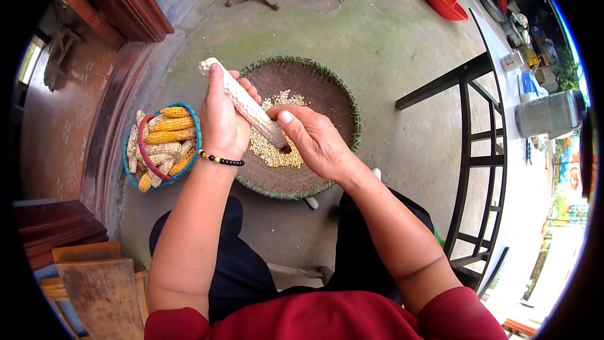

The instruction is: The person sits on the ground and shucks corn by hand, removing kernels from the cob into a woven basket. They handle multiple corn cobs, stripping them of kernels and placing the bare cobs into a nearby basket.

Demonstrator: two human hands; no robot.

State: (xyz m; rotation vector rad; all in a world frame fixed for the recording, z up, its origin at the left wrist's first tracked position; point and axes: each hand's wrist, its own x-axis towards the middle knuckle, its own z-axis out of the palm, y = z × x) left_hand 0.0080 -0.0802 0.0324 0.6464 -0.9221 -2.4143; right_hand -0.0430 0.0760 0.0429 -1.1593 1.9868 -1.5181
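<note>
My left hand (224,125) is wrapped around a long pale corn cob (247,106), its thumb along the upper end. The cob slants down to the right, and much of its visible side looks bare of kernels. At its lower half, the thumb and curled fingers of my right hand (323,144) close on the cob's right side; some fingertips are hidden. Below both hands lies a round woven tray (332,99) with a green-laced rim. Loose yellow-white kernels (273,155) are spread over its middle.
Left of the tray stands a basket (198,127) with a red handle, filled with yellow and pale corn cobs (170,137). A dark-framed table (465,118) bounds the right side. A red plastic basket (443,2) sits farther off. Wooden boards (99,288) lean at lower left.
</note>
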